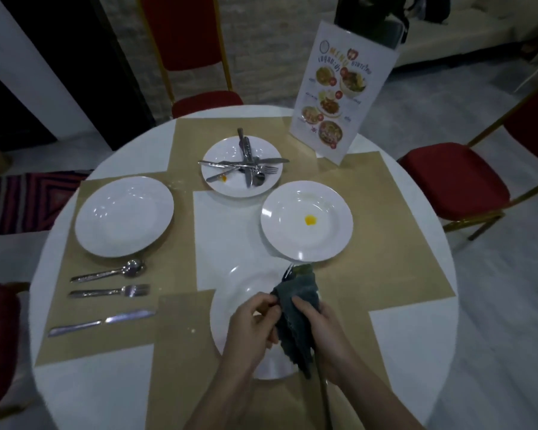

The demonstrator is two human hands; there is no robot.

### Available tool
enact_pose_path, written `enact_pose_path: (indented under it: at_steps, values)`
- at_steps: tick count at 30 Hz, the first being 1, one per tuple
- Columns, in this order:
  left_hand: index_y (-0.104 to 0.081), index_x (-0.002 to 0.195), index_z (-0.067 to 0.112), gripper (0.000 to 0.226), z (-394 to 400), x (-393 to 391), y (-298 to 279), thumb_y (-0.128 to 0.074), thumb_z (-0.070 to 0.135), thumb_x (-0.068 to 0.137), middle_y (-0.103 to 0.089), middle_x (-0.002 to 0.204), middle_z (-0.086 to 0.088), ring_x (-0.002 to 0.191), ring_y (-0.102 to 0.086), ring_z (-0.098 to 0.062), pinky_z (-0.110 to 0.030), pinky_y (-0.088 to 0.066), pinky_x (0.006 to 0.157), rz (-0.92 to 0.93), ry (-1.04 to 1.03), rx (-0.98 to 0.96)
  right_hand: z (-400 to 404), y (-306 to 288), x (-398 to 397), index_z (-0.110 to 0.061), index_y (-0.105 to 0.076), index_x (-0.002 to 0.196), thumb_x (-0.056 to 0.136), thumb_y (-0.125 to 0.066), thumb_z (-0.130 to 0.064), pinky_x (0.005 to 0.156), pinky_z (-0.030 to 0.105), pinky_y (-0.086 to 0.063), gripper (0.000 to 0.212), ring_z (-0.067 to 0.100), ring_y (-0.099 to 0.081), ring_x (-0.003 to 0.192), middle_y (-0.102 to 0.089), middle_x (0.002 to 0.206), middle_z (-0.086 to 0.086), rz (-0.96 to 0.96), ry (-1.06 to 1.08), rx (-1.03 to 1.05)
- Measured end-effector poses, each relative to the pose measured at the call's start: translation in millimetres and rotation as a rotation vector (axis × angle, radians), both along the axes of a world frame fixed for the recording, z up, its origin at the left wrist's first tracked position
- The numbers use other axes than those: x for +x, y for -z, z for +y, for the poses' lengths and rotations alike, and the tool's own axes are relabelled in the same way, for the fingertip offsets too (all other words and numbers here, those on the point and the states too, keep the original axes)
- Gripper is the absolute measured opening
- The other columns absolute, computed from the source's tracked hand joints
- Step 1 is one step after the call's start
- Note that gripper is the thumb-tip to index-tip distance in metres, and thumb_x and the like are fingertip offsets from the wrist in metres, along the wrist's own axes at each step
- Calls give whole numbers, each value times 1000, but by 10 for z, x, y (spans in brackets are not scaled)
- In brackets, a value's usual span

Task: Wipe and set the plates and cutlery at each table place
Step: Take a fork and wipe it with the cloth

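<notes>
My left hand [252,327] and my right hand [326,333] both grip a dark grey cloth [295,321] wrapped around a fork [288,271], whose tines stick out at the top. They hover over a white plate [227,308] at the near place. At the left place lies a clean white plate [124,216] with a spoon [109,272], a fork [111,291] and a knife [100,322] beside it. The plate on the right [306,221] has a yellow spot. A smaller far plate [241,166] holds several pieces of cutlery [246,164].
The round white table [243,237] carries tan placemats [385,228]. A standing menu card [343,91] is at the far right of the table. Red chairs [454,181] stand around it, at the back, right and left.
</notes>
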State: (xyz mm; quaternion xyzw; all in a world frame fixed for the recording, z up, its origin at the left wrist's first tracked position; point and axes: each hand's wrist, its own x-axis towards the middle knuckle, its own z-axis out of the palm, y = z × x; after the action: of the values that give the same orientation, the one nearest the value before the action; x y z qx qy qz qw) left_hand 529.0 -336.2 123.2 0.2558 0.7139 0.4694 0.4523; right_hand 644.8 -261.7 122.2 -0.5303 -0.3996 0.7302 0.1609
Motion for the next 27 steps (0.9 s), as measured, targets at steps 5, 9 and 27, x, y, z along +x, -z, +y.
enact_pose_path:
  at_steps: [5, 9, 27]
  values:
    - [-56, 75, 5, 19, -317, 686, -73, -56, 10, 94, -53, 47, -9, 39, -46, -17, -23, -35, 38, 6, -104, 9, -253, -38, 462, -4, -74, 103, 100, -39, -49, 68, 40, -53, 57, 35, -63, 78, -67, 89, 28, 115, 23, -241]
    - [-54, 70, 5, 25, -392, 994, -63, -58, 14, 94, -56, 46, -5, 40, -50, -17, -26, -41, 45, 49, -84, -8, -312, -13, 695, 0, -68, 110, 99, -50, -36, 58, 34, -53, 41, 32, -65, 70, -69, 86, 23, 62, 51, -162]
    - [-50, 74, 11, 29, -581, 1507, -130, -43, 20, 100, -43, 57, 5, 52, -36, -9, -26, -30, 51, 168, 7, 32, -50, -161, 896, -1, -67, 108, 92, -66, -27, 78, 44, -59, 30, 35, -71, 87, -73, 98, 18, 70, 240, -125]
